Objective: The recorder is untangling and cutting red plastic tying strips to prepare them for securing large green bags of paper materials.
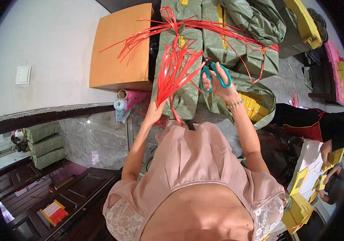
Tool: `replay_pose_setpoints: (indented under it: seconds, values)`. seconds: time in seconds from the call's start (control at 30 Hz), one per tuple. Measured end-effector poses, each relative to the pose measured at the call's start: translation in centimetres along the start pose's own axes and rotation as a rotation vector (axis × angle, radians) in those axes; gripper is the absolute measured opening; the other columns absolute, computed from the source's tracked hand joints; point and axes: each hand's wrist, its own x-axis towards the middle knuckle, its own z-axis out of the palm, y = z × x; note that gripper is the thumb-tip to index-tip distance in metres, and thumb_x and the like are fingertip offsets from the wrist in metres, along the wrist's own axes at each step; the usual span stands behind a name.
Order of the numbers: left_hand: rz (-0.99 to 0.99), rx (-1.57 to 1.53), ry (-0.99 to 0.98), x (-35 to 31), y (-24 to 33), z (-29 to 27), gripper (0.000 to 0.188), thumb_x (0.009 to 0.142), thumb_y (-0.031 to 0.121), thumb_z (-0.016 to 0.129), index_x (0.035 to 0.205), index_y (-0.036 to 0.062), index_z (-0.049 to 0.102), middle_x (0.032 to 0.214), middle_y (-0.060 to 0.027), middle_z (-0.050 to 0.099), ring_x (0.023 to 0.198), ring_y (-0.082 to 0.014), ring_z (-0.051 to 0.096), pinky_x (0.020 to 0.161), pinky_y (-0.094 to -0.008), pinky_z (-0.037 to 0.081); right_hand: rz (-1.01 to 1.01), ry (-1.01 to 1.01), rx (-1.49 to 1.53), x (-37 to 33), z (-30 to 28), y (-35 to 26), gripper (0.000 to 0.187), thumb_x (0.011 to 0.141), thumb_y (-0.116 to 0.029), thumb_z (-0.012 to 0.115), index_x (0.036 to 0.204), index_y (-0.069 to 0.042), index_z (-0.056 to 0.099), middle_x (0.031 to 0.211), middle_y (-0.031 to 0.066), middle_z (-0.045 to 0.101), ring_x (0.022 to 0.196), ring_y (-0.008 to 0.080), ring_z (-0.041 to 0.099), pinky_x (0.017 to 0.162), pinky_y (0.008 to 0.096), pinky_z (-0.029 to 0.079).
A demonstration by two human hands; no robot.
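My left hand (154, 112) is closed around the lower end of a bunch of red plastic strips (170, 76), which fans out above it over a green woven sack (186, 104). In my right hand (224, 90) are scissors (226, 75) with teal handles, my fingers through the loops. Their dark blades point up and away, close to the right side of the fanned strips. More long red strips (236, 31) lie across the sacks and are knotted together near the top.
An orange-brown wooden cabinet (119, 48) stands left of the sacks. An open sack with yellow bundles (254, 107) lies right of my right forearm. Rolled pink and white material (123, 100) is beside the wall. At far right, other people handle yellow pieces at a white table (306, 158).
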Motion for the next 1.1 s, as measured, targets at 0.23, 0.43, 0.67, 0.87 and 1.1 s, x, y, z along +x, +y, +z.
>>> replay_pose_setpoints:
  seconds: [0.23,0.43,0.67,0.87,1.1]
  values:
    - [0.002,-0.032,-0.013,0.1,0.6,0.1,0.028,0.094,0.030,0.044,0.083,0.0060,0.054,0.054,0.0087,0.030,0.046,-0.0021,0.027,0.042,-0.0216,0.020,-0.069,0.056,0.006,-0.3,-0.2,0.7,0.053,0.084,-0.057,0.045,0.084,-0.005,0.050,0.064,-0.0032,0.041,0.055,0.0078,0.039,0.053,0.0215,0.034]
    - [0.007,-0.037,-0.009,-0.1,0.1,0.0,0.027,0.094,0.029,0.044,0.082,0.0061,0.053,0.054,0.0087,0.030,0.046,-0.0021,0.027,0.042,-0.0214,0.020,-0.051,0.069,-0.042,-0.2,-1.2,0.8,0.049,0.086,-0.053,0.047,0.082,-0.005,0.051,0.062,-0.0037,0.042,0.052,0.0060,0.038,0.048,0.0193,0.033]
    - [-0.006,0.031,0.025,-0.8,-0.7,-0.9,0.023,0.093,0.024,0.045,0.082,0.0066,0.053,0.057,0.0078,0.030,0.050,-0.0026,0.028,0.044,-0.0214,0.022,-0.056,-0.036,0.038,-2.4,1.1,-1.7,0.060,0.084,-0.062,0.040,0.087,-0.003,0.050,0.067,0.0005,0.044,0.059,0.0111,0.041,0.057,0.0235,0.035]
    - [0.152,0.273,0.059,-0.8,-0.5,-1.1,0.016,0.091,0.015,0.046,0.084,0.0027,0.054,0.062,0.0031,0.039,0.057,-0.0063,0.035,0.051,-0.0241,0.031,0.172,-0.289,-0.211,-2.5,5.0,-0.8,0.061,0.085,-0.062,0.035,0.090,-0.003,0.050,0.074,0.0033,0.048,0.065,0.0143,0.047,0.062,0.0256,0.037]
    - [0.104,0.255,0.050,-0.8,-0.2,-1.1,0.015,0.090,0.013,0.046,0.085,0.0014,0.055,0.064,0.0010,0.043,0.059,-0.0078,0.039,0.053,-0.0252,0.034,0.223,-0.185,-0.171,0.1,4.9,0.6,0.062,0.083,-0.062,0.040,0.089,-0.001,0.051,0.072,0.0055,0.049,0.062,0.0170,0.049,0.060,0.0270,0.041]
